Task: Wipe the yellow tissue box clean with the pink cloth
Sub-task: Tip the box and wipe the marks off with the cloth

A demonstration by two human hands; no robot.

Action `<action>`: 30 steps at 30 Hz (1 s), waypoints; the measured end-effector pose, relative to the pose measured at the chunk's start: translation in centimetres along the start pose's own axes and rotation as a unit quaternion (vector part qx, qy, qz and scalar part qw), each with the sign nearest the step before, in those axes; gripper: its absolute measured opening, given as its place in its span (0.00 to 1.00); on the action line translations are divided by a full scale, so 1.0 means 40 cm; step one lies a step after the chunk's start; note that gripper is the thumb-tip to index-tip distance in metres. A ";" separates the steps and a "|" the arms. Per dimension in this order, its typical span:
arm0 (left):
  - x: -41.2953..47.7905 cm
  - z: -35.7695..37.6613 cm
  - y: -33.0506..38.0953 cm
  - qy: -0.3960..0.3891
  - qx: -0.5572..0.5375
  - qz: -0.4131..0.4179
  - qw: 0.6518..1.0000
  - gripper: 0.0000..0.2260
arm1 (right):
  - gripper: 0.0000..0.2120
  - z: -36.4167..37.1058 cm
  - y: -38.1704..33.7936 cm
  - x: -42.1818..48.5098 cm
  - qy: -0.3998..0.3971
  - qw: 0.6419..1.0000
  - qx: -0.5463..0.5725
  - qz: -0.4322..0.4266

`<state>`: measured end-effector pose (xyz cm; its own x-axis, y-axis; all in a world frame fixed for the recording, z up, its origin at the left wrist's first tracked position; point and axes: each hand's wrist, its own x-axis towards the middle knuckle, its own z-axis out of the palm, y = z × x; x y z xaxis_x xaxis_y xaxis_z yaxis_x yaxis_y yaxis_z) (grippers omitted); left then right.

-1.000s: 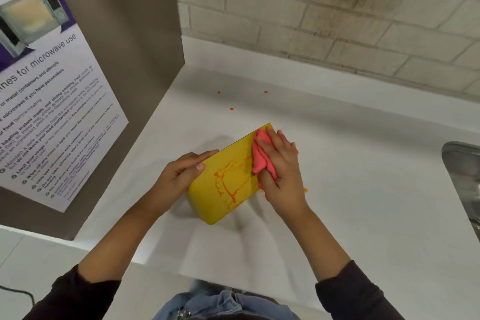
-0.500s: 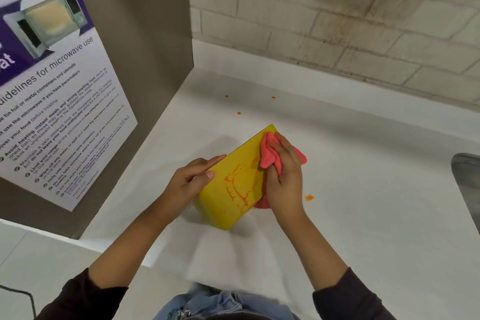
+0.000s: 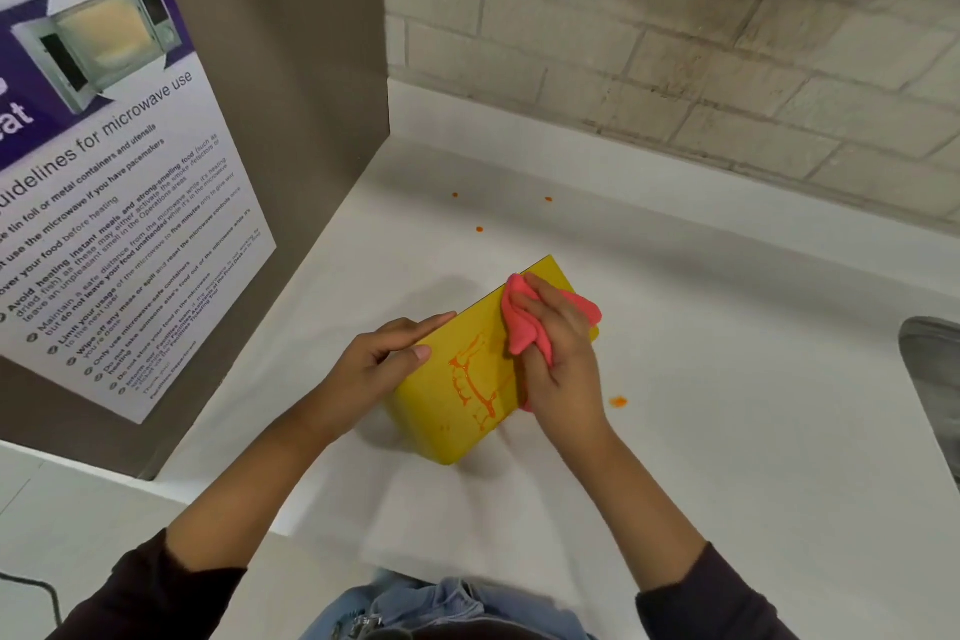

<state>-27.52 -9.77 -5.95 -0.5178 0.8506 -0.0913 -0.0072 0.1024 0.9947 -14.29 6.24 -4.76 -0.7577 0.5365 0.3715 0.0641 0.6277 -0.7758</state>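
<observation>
The yellow tissue box (image 3: 452, 405) stands tilted on the white counter (image 3: 727, 431), its broad face turned up toward me. Orange streaks of sauce (image 3: 475, 387) run across that face. My left hand (image 3: 382, 366) grips the box's left edge, fingers over the top rim and thumb on the face. My right hand (image 3: 563, 353) presses the bunched pink cloth (image 3: 524, 320) against the upper right part of the face, just right of the streaks. The box's far side and base are hidden.
Small orange drops lie on the counter behind the box (image 3: 479, 229) and one at its right (image 3: 618, 401). A grey panel with a microwave-use poster (image 3: 114, 203) rises at the left. A brick wall (image 3: 675, 42) stands behind, and a metal sink edge (image 3: 935, 379) is at far right.
My right hand has shifted the pink cloth slightly on the box's upper right face. The orange streaks look unchanged. My left hand keeps its grip.
</observation>
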 end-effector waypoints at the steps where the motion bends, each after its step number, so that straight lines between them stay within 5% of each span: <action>1: 0.001 0.000 0.001 0.005 -0.003 -0.002 1.000 0.16 | 0.18 0.000 0.000 -0.008 -0.027 0.999 -0.012 -0.030; 5: 0.002 0.002 0.003 0.002 -0.005 -0.006 1.000 0.16 | 0.18 -0.049 0.019 -0.025 -0.089 0.994 0.049 -0.048; 11: 0.003 0.007 0.001 -0.017 0.012 0.000 1.000 0.17 | 0.17 -0.023 0.003 -0.008 0.041 0.994 0.088 0.055; 18: 0.009 0.005 0.011 0.000 0.000 -0.003 1.000 0.16 | 0.18 -0.032 0.019 -0.052 -0.086 0.994 0.037 -0.065; 24: 0.013 0.008 0.014 -0.010 0.008 -0.004 1.000 0.16 | 0.16 0.001 -0.015 -0.021 0.066 0.991 0.096 0.060; 30: 0.020 0.007 0.021 -0.008 0.014 0.008 1.000 0.16 | 0.18 0.007 0.001 -0.072 -0.056 0.994 0.045 -0.079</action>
<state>-27.72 -8.85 -5.21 -0.5038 0.8604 -0.0771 0.0242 0.1033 0.9944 -12.27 4.57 -5.99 -0.8221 0.3660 0.4361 -0.1155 0.6429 -0.7572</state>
